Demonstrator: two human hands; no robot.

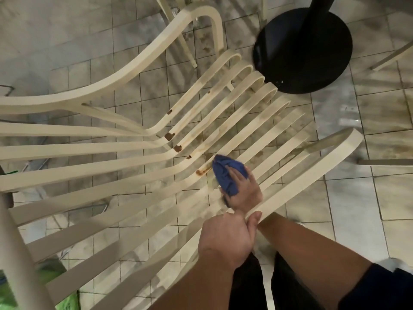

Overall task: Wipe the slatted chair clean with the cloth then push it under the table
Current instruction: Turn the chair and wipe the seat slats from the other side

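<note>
Head view: the cloth (223,173), blue and bunched, sits on the middle slats of the slatted chair (125,151), close to where seat bends into back. The right hand (243,191) holds it, fingers curled over the wad and pressing it down on the wood. Just left of the cloth a brown smear (203,171) lies along one slat, and further brown spots (169,136) dot the slats beyond it.

The left hand (225,238) grips the chair's near arm rail (312,175), thumb hooked over its top edge, fingers wrapped under it.

The slats end in rounded front tips, and these lie just beside the black round table base (301,50), whose column rises out of the top of the view. The chair stands on a stained tiled floor (380,198), with bare tiles showing right of the arm rail and at upper left. Legs of a second chair (187,48) stand beyond the far arm rail.
</note>
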